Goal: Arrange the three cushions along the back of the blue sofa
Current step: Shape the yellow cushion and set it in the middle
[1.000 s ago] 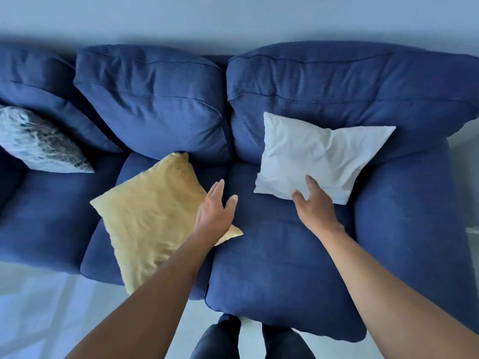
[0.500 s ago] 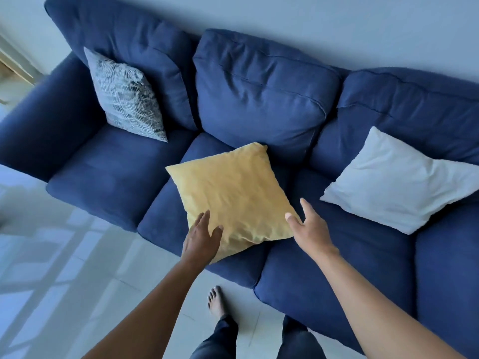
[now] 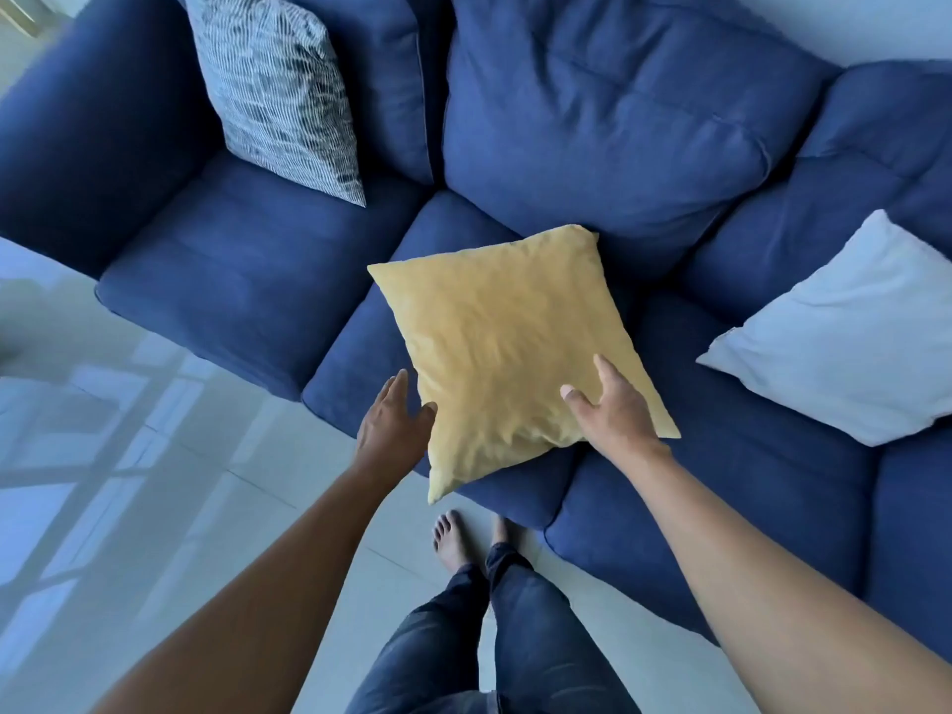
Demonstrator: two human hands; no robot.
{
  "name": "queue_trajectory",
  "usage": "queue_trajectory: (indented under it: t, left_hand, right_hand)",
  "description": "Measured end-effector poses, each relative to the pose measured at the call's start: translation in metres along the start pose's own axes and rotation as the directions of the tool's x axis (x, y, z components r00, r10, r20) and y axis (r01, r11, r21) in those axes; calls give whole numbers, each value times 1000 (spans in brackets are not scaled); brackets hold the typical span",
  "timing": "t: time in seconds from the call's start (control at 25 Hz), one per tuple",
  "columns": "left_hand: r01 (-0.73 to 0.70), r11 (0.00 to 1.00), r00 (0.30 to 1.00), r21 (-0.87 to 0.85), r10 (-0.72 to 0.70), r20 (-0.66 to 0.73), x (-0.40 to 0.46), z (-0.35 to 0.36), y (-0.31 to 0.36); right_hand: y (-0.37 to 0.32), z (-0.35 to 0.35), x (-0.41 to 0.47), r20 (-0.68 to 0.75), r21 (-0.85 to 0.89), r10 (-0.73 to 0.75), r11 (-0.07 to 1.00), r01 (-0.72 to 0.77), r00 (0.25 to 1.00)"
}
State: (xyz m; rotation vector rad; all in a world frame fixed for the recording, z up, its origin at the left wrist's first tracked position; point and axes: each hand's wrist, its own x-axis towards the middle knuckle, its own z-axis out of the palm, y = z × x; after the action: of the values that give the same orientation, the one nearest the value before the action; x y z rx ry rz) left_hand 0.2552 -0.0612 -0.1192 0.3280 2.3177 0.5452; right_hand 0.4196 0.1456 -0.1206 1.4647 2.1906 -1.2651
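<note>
A yellow cushion point(image 3: 505, 342) lies flat on the middle seat of the blue sofa point(image 3: 221, 280), with its near corner hanging over the front edge. My left hand point(image 3: 394, 425) is at the cushion's near left edge, fingers apart, thumb touching the fabric. My right hand point(image 3: 613, 414) rests on top of the near right part, fingers spread. A grey patterned cushion point(image 3: 278, 90) leans upright against the left back pad. A white cushion point(image 3: 845, 342) leans against the right back pad.
The sofa's left armrest point(image 3: 87, 121) bounds the seats on the left. A glossy white tiled floor point(image 3: 129, 481) runs in front of the sofa. My bare feet point(image 3: 453, 538) and jeans-clad legs stand close to the front edge.
The view swung left from the white cushion to the yellow one. My right hand moved from the white cushion onto the yellow one, and my left hand shifted to its left edge.
</note>
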Motion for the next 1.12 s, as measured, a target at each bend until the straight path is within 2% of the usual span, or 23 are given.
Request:
queue_trajectory:
  t: [0.16, 0.32, 0.4, 0.48, 0.56, 0.72, 0.84, 0.92, 1.0, 1.04, 1.12]
  left_hand:
    - [114, 993, 992, -45, -111, 58, 48, 33, -23]
    - [268, 954, 960, -133, -252, 123, 94, 69, -43]
    - [345, 901, 936, -262, -309, 168, 109, 85, -51]
    - [416, 819, 908, -396, -348, 234, 115, 93, -52]
    - [443, 772, 895, -456, -349, 278, 115, 92, -48]
    - [398, 765, 916, -506, -298, 270, 98, 53, -25]
    - [343, 792, 937, -505, -255, 237, 82, -5, -1]
    - [275, 811, 959, -517, -192, 209, 78, -48, 16]
    - [164, 833, 978, -528, -68, 197, 78, -83, 29]
    - [130, 847, 979, -515, -27, 203, 82, -93, 35]
    - [146, 885, 968, -442, -36, 247, 95, -95, 36]
  right_hand:
    - [19, 11, 62, 8, -26, 84, 996, -83, 996]
    - [44, 10, 111, -71, 28, 216, 976, -214, 974]
    - [59, 10, 128, -78, 35, 287, 958, -285, 955]
    - [69, 9, 135, -21, 60, 356, 933, -354, 934]
    - [69, 4, 132, 34, 111, 355, 928, -357, 934]
    - [45, -26, 115, 33, 334, 241, 912, -238, 970]
    - [14, -50, 90, 141, 509, 136, 840, -189, 981]
    - [-10, -60, 71, 237, 516, 81, 834, -196, 968]
    - [-22, -56, 56, 306, 458, 66, 865, -207, 950]
    - [-22, -51, 52, 310, 438, 87, 871, -224, 947]
    - [-12, -32, 50, 278, 463, 148, 845, -267, 949]
